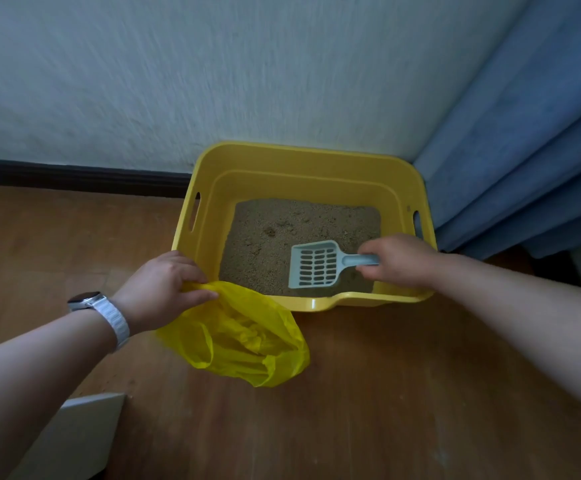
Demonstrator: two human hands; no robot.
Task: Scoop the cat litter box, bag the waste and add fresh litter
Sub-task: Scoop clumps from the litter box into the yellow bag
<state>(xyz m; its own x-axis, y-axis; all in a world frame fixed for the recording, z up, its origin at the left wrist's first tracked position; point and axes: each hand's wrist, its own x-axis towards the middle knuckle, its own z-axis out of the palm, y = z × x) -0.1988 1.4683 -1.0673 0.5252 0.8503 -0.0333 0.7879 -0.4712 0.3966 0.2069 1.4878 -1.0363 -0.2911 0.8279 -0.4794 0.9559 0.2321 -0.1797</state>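
Note:
A yellow litter box [282,168] stands on the wooden floor against the wall, with tan litter [282,237] covering its bottom. My right hand [399,259] grips the handle of a grey slotted scoop [316,265], whose blade rests flat on the litter near the box's front right. My left hand [164,285] pinches the rim of a thin yellow plastic bag [247,337] just outside the box's front left corner. The bag hangs down onto the floor, crumpled, with its mouth partly open.
A blue curtain [524,150] hangs right beside the box. The white wall [212,64] and dark skirting board [74,174] run behind it. A white flat object [81,434] lies on the floor at the lower left. Bare wooden floor [386,393] lies in front.

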